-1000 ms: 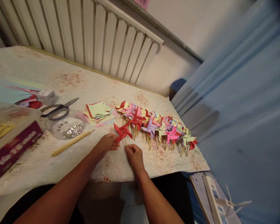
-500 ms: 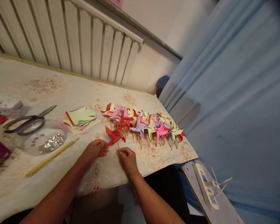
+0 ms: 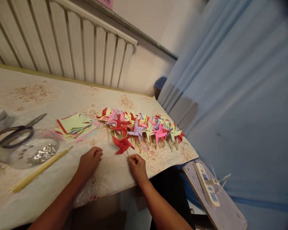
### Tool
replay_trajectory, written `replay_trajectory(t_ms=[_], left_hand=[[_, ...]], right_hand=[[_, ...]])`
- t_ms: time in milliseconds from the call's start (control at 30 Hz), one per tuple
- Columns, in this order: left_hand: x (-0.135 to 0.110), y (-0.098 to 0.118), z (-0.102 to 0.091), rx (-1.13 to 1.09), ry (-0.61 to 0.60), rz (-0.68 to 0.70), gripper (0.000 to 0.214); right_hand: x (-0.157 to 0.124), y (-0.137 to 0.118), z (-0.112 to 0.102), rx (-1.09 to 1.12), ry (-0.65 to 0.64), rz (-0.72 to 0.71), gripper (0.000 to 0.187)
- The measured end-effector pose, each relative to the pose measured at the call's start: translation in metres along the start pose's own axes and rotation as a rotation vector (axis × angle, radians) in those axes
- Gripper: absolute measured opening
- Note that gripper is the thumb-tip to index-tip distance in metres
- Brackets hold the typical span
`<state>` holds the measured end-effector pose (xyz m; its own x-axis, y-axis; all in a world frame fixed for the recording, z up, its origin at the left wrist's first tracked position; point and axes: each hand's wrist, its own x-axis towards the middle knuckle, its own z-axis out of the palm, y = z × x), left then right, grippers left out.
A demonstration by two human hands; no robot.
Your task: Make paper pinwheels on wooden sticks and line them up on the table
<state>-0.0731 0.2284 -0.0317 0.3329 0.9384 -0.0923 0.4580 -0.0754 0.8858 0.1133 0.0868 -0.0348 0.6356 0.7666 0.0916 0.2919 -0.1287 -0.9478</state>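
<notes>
A red paper pinwheel [image 3: 123, 145] on a thin stick is pinched low on its stick by my right hand [image 3: 137, 166]. Its blades spread out just in front of the finished pinwheels. My left hand [image 3: 90, 161] is apart from it, to the left above the tablecloth, with its fingers curled in and nothing visible in them. Many pinwheels in red, purple, pink and pale green stand close together on their sticks, among them a purple pinwheel [image 3: 137, 130] and a bright pink pinwheel [image 3: 160, 133].
Coloured paper squares [image 3: 75, 124] lie in a pile left of the pinwheels. Further left are scissors [image 3: 35, 120], a clear dish holding metal pins [image 3: 43, 154] and a bundle of sticks [image 3: 42, 169]. A power strip [image 3: 207, 185] rests on a board beyond the table's right edge, by a blue curtain [image 3: 230, 105].
My right hand has moved the red pinwheel slightly right. My left hand has drawn away from its blades to the left and curled in. The view has shifted a little.
</notes>
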Motion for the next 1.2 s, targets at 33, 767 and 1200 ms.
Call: replay_trajectory(t_ms=[33, 767, 1200], left_hand=[[-0.002, -0.001, 0.0, 0.077, 0.008, 0.033, 0.024], [-0.019, -0.015, 0.032, 0.751, 0.246, 0.424, 0.034], [-0.029, -0.002, 0.05, 1.062, 0.337, 0.38, 0.034]], right_hand=[[0.0, 0.001, -0.005, -0.011, 0.007, -0.016, 0.013], [0.006, 0.036, -0.06, 0.057, -0.03, -0.118, 0.012], [0.008, 0.039, -0.067, 0.194, -0.058, -0.107, 0.009]])
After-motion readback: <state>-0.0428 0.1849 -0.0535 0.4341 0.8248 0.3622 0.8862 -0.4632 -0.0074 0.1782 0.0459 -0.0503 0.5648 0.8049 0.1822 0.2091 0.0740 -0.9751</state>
